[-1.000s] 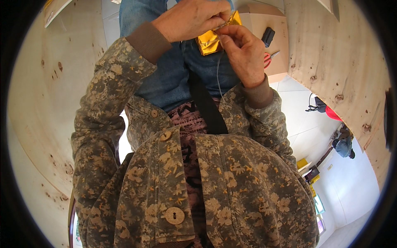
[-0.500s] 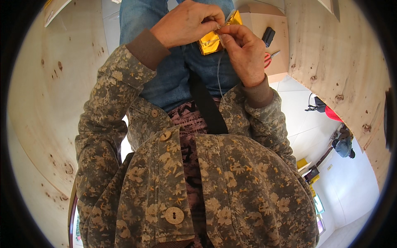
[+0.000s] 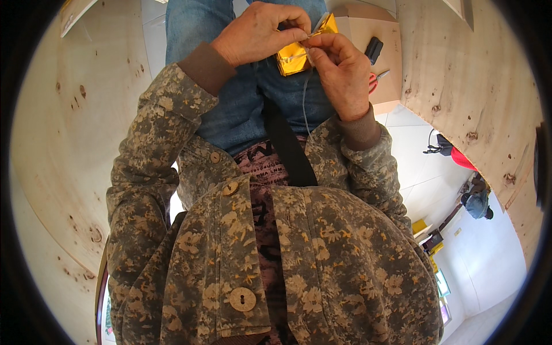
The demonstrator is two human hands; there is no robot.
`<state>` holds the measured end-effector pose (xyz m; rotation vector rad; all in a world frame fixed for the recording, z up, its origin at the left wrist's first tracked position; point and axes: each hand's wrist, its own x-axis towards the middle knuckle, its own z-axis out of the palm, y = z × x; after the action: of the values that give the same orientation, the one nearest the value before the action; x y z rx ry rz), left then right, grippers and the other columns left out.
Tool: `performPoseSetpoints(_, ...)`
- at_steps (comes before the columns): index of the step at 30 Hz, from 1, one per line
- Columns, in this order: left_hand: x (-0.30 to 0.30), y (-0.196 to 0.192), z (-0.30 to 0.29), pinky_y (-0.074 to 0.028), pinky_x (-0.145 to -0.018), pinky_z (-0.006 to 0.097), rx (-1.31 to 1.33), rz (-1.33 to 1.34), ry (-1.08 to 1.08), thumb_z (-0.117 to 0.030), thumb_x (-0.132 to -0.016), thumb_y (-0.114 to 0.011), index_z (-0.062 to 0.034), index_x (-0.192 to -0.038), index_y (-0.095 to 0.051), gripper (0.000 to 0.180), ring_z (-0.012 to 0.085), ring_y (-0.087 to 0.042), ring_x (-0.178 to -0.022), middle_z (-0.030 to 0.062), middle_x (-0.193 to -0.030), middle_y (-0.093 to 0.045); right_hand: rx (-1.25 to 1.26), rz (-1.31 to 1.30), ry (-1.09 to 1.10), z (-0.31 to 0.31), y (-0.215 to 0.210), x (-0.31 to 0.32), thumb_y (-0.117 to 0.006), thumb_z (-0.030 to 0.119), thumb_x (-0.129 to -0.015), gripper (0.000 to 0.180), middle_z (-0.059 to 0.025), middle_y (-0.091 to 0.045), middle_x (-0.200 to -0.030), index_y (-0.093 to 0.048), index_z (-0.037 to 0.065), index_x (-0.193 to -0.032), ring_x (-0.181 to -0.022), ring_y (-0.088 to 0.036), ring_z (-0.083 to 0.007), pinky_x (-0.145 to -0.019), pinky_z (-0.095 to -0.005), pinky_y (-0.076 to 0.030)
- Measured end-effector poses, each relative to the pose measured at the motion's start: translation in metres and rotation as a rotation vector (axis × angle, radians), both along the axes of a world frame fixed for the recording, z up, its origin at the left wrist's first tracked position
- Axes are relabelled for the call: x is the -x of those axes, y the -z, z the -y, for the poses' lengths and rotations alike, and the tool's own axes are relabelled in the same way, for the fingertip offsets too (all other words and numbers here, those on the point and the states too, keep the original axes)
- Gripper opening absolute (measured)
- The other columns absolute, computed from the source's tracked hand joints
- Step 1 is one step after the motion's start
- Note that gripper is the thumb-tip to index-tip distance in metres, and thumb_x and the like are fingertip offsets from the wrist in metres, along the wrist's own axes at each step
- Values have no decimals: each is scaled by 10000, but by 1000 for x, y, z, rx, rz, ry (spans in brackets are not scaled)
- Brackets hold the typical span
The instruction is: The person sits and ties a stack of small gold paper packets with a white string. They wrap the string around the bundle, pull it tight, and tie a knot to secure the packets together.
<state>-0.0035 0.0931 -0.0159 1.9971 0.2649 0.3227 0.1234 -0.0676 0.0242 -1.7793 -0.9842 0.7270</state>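
A shiny gold foil packet (image 3: 292, 62) lies over my lap, just beneath both hands. Round it runs a thin pale string (image 3: 305, 95), whose loose end hangs down across my jeans. My left hand (image 3: 261, 33) comes from the left, its thumb and forefinger pinched on the string above the packet. Close against it, my right hand (image 3: 344, 72) pinches the string too, thumb and finger pressed together. The fingertips of the two hands almost meet, and they cover the place where the string crosses.
Right of my hands stands a cardboard box (image 3: 388, 57). On it lie a small black object (image 3: 374, 50) and red-handled scissors (image 3: 374, 82). Wooden boards (image 3: 460, 86) rise at both sides. Farther off at right, a person (image 3: 477, 204) and a red item (image 3: 462, 158) appear.
Both hands have shifted very slightly to the right, still pinching the string. The gold packet stays in nearly the same place.
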Motion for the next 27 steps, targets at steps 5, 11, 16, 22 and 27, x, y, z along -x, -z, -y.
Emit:
performPoseSetpoints(5,-3,3,2,-560,-759,268,-18,11,-78,-181,-926,-686,-59,-1010,-673,149,127,-685,-819,50,-929,-700,0,-1,-11,0,3,-1,-697,53,-902,105,-94,-735,-855,-690,-12,-983,-762,-714,-140,-703,-268,-569)
performPoseSetpoints(11,-5,-2,5,-570,-759,270,11,-61,-184,-167,-897,-714,-60,-990,-679,146,150,-721,-855,56,-886,-716,4,-5,-7,1,3,0,-699,55,-903,108,-99,-732,-857,-689,-11,-987,-766,-715,-144,-706,-268,-568)
performPoseSetpoints(16,-2,-2,8,-578,-736,274,-43,-63,-174,-178,-888,-726,-52,-978,-731,155,163,-729,-822,65,-876,-738,3,7,-13,1,2,0,-699,54,-903,106,-94,-732,-854,-691,-6,-989,-765,-711,-134,-702,-266,-566)
performPoseSetpoints(22,-1,-1,7,-574,-688,293,-171,-38,-150,-203,-903,-704,-57,-1005,-763,188,203,-724,-783,91,-914,-748,-16,8,-13,1,4,0,-700,51,-903,102,-86,-732,-860,-693,0,-992,-766,-707,-129,-703,-262,-566)
performPoseSetpoints(27,-3,-5,5,-566,-671,312,-262,-28,-107,-221,-908,-693,-50,-991,-764,203,216,-713,-759,93,-910,-746,-22,-22,2,1,5,1,-699,45,-904,97,-81,-735,-876,-696,5,-992,-772,-705,-128,-711,-264,-568)
